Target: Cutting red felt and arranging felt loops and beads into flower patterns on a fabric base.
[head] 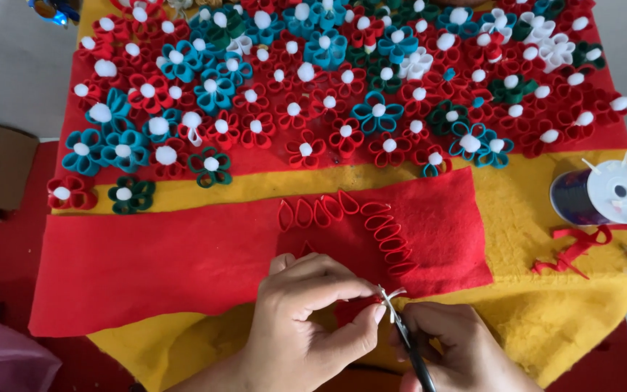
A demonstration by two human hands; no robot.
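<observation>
My left hand point(306, 319) pinches a small red felt piece tied with pale thread point(386, 295) between thumb and fingers, low in the middle of the view. My right hand point(459, 352) grips dark scissors point(411, 348), whose tips point up at the thread ends. Just above the hands, a curved row of red felt loops point(371, 218) lies on a red felt sheet point(146, 261).
Several red, teal, green and white felt flowers with white pompom centres point(342, 80) cover the far half of the yellow cloth point(531, 210). A thread spool point(604, 194) stands at the right, red felt scraps point(575, 250) beside it. A cardboard box point(1, 170) sits left.
</observation>
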